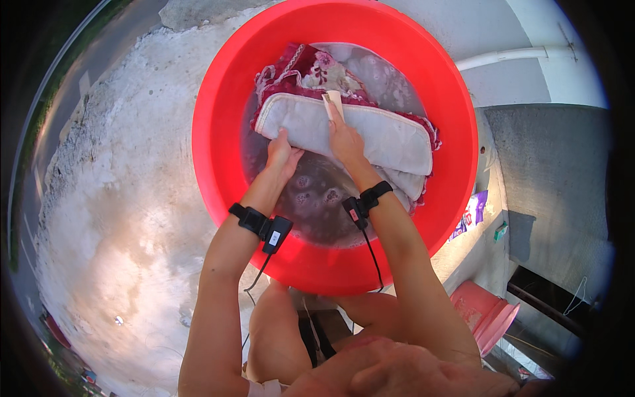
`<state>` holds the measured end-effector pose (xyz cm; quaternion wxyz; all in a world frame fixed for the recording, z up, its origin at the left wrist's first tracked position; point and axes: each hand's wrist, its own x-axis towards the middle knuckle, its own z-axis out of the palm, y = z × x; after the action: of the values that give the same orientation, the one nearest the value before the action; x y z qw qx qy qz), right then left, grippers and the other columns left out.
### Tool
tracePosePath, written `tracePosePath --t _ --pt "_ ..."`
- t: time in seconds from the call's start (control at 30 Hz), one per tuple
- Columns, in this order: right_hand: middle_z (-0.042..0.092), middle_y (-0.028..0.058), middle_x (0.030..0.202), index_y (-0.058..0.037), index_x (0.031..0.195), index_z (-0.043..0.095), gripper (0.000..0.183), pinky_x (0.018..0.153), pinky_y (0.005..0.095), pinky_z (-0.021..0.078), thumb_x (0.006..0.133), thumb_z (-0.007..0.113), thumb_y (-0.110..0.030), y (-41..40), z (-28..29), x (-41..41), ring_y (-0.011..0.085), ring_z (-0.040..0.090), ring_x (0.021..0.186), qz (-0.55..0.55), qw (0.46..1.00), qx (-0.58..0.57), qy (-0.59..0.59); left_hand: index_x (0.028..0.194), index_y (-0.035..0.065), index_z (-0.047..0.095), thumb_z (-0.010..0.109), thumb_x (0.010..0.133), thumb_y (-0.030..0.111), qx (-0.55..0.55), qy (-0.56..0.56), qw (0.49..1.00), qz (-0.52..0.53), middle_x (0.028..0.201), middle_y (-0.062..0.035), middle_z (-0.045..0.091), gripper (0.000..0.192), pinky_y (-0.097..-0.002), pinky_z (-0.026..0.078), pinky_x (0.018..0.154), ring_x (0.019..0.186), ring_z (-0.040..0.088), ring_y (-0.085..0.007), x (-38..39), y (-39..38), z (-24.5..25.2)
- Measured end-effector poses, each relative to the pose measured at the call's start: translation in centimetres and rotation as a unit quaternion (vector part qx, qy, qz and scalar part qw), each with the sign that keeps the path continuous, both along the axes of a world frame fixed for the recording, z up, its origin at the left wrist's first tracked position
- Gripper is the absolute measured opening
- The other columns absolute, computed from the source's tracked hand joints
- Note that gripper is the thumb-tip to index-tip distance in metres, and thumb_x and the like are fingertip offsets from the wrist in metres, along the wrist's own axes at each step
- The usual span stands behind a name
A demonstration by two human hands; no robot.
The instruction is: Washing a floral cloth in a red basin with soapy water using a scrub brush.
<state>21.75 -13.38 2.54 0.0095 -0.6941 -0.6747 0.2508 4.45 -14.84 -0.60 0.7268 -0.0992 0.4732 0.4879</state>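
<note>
A quilted white pad [307, 124] with a stitched border lies across a dark red floral cloth [322, 69] with lace-like trim, in a large red plastic tub [223, 54]. Cloudy, sudsy water [307, 198] surrounds the fabric. My left hand [284, 156] pinches the pad's near edge, thumb on top and fingers beneath. In my right hand [346, 141] is a small cream-coloured block [333, 102], held against the pad's top; whether it is a brush or soap I cannot tell. Part of the red cloth is hidden under the pad.
Rough concrete [124, 173] spreads left of the tub. To the right lie a purple-and-white packet [469, 216] and a small green box [500, 231]. A pink bucket [478, 310] stands lower right. Cabled black wrist devices [273, 233] sit on both my forearms.
</note>
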Motion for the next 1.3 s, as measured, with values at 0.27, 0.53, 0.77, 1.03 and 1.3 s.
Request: tracePosePath --t 0.27,0.53,0.77,1.03,1.3 --pt "0.068 0.0282 0.091 -0.0365 0.156 0.028 0.056 0.074 0.0598 0.0487 0.103 0.045 -0.031 3.8 1.3 0.9 0.0499 0.066 0.081 0.064 0.997 0.0 -0.047 0.149 -0.0024 0.028 0.038 0.109 0.037 0.013 0.007 1.0 0.021 0.149 -0.0214 0.041 0.057 -0.0551 0.033 0.115 0.136 0.044 -0.0389 0.4 0.8 -0.4" --pt "0.069 0.0249 0.085 -0.0399 0.155 0.027 0.056 0.071 0.0584 0.0499 0.103 0.045 -0.031 -5.5 1.1 2.3 0.0468 0.066 0.077 0.1 0.994 -0.028 0.032 0.147 -0.0023 0.031 0.038 0.108 0.037 -0.001 0.011 1.0 0.026 0.145 -0.0211 0.046 0.056 -0.053 0.036 0.114 0.134 0.047 -0.0372 -0.4 0.2 -0.2" --pt "0.068 0.0285 0.089 -0.0378 0.155 0.027 0.056 0.07 0.0608 0.0489 0.103 0.046 -0.031 2.3 0.2 1.8 0.0476 0.067 0.079 -0.003 0.998 0.051 -0.024 0.147 -0.002 0.031 0.037 0.109 0.037 0.033 0.006 0.999 0.001 0.147 -0.0212 0.044 0.055 -0.0529 0.036 0.114 0.134 0.048 -0.0376 1.7 1.3 0.1" --pt "0.068 0.0297 0.092 -0.0363 0.156 0.027 0.057 0.073 0.0599 0.0482 0.103 0.046 -0.028 -1.4 2.8 5.9 0.0523 0.063 0.08 0.098 0.992 -0.036 -0.068 0.148 -0.002 0.029 0.039 0.109 0.035 0.021 0.003 1.0 0.007 0.148 -0.0208 0.043 0.055 -0.0542 0.035 0.114 0.136 0.045 -0.0381 -0.2 0.6 -0.4" --pt "0.068 0.028 0.104 -0.0273 0.157 0.028 0.055 0.078 0.0566 0.0475 0.104 0.043 -0.029 -6.3 1.5 1.2 0.0515 0.064 0.087 0.042 0.996 -0.051 0.066 0.15 0.0008 0.028 0.041 0.108 0.036 0.012 -0.003 1.0 0.022 0.151 -0.0204 0.04 0.056 -0.0572 0.034 0.114 0.136 0.044 -0.0392 -0.9 1.0 0.4"
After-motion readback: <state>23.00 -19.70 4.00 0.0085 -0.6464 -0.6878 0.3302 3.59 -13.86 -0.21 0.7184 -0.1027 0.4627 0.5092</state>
